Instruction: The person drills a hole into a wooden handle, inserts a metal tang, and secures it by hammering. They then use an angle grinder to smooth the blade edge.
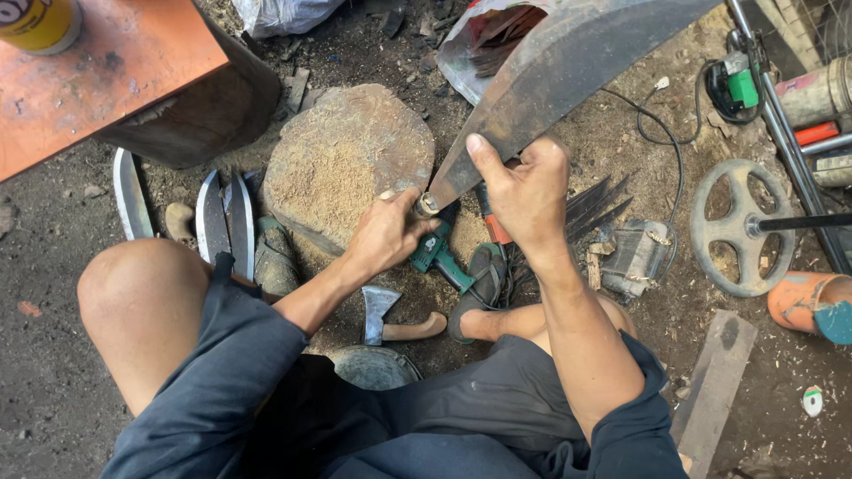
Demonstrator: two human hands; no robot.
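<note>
A: Locate the blade.
B: The large curved blade (550, 80) runs from centre toward 1 o'clock. The right hand (524, 191) grips it, thumb along the flat.
A: Left hand?
B: The left hand (386, 235), fingers closed, holds the ferrule end, probably a tang. At 10 o'clock: sawdust-covered stump (346, 160). At 6: hatchet (390, 319).

Both arms reach forward — left hand (386, 232) clenched low, right hand (524, 191) gripping higher, thumb extended.
</note>
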